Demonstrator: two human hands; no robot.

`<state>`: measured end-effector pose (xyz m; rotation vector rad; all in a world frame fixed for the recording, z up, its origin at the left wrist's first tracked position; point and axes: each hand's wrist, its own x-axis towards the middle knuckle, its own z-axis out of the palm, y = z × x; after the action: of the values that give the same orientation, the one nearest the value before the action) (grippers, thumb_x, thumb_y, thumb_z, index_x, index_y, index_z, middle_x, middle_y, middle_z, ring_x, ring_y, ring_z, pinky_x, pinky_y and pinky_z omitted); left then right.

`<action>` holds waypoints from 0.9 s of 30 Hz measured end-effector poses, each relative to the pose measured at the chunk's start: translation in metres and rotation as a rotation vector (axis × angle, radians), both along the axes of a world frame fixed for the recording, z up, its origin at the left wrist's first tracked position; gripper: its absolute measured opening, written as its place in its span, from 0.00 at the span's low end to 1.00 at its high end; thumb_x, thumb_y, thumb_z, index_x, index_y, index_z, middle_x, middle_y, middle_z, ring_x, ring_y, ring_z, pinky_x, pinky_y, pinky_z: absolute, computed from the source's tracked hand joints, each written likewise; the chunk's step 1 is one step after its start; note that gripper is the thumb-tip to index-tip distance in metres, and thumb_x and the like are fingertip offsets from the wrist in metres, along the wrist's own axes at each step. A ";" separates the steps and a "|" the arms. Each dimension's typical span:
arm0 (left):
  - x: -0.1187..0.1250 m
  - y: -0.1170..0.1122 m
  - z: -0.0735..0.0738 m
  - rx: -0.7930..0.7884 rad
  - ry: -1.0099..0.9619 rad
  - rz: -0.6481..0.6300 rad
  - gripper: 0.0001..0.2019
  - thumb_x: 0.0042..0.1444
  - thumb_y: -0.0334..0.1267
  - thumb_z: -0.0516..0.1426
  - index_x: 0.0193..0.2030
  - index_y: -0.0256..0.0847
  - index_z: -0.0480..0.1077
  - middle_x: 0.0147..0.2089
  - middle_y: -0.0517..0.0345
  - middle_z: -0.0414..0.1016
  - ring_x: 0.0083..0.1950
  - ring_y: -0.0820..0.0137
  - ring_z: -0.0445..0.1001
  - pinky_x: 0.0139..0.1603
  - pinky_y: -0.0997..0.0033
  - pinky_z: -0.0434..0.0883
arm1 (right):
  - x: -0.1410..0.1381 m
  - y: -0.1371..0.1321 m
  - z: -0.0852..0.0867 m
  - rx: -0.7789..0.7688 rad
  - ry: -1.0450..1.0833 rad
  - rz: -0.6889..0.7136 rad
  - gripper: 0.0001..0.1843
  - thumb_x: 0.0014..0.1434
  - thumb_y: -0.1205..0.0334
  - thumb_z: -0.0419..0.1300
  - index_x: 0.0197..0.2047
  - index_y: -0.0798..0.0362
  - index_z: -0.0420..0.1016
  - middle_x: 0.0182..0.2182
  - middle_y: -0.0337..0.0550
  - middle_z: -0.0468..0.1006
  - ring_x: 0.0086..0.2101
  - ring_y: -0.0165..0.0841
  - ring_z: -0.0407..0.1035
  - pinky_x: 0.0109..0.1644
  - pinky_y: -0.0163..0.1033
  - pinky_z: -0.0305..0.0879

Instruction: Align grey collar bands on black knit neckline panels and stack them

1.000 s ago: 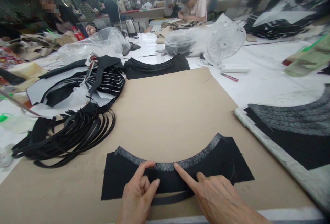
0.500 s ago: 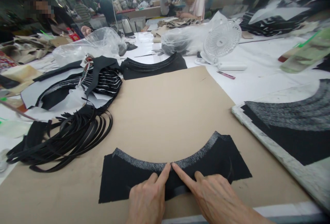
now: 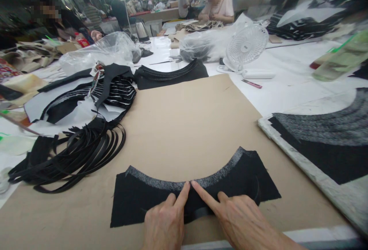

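Observation:
A black curved fabric panel (image 3: pixel 128 204) lies flat on brown paper, with a speckled grey band along its concave upper edge. My left hand (image 3: pixel 165 219) rests on it, index fingertip pressed at the middle of that band, other fingers curled under. Close beside that fingertip is the index tip of my right hand (image 3: pixel 241 215), whose other fingers are likewise bent. A narrow black strip (image 3: pixel 199 214) shows between the hands, and a curved bit of it appears past the right hand. Both thumbs and the exact grip are hidden.
Left are a bundle of black strips (image 3: pixel 94 146) and striped black pieces (image 3: pixel 120 89). Stacked black panels (image 3: pixel 172 75) lie behind the brown paper (image 3: pixel 184 123). A white fan (image 3: pixel 246 46), a cutter (image 3: pixel 252 84), a bottle (image 3: pixel 342 58) and a board (image 3: pixel 310 181) with overlapped panels are right.
My hands and the fabric panel stay practically in place. In the background, the seated person in a light top has raised their head and shifted slightly.

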<state>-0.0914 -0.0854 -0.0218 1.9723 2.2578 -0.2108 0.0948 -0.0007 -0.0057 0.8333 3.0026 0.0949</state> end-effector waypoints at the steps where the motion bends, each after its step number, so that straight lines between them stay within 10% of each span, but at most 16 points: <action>1: 0.000 0.000 0.000 0.002 0.003 -0.001 0.32 0.57 0.24 0.50 0.66 0.56 0.58 0.31 0.61 0.74 0.29 0.72 0.77 0.26 0.79 0.66 | -0.001 0.001 -0.007 -0.018 -0.014 0.003 0.52 0.43 0.77 0.53 0.71 0.54 0.39 0.26 0.36 0.74 0.20 0.31 0.66 0.24 0.39 0.47; 11: 0.002 -0.002 -0.003 0.061 0.037 -0.012 0.31 0.57 0.24 0.50 0.65 0.55 0.59 0.30 0.61 0.73 0.27 0.74 0.76 0.25 0.81 0.65 | 0.011 0.011 -0.019 -0.087 -0.028 0.007 0.54 0.44 0.76 0.50 0.71 0.58 0.27 0.25 0.34 0.74 0.16 0.29 0.66 0.22 0.42 0.33; 27: -0.008 0.008 0.003 -0.008 -0.294 0.219 0.24 0.63 0.33 0.49 0.65 0.53 0.58 0.29 0.63 0.78 0.31 0.68 0.78 0.30 0.74 0.65 | 0.052 0.017 -0.022 -0.065 -0.032 0.007 0.46 0.46 0.77 0.51 0.68 0.55 0.44 0.27 0.35 0.73 0.17 0.30 0.68 0.21 0.39 0.35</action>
<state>-0.0995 -0.0769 -0.0189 1.6107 2.2465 0.0887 0.1469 0.0160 -0.0273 0.8073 2.9619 0.0106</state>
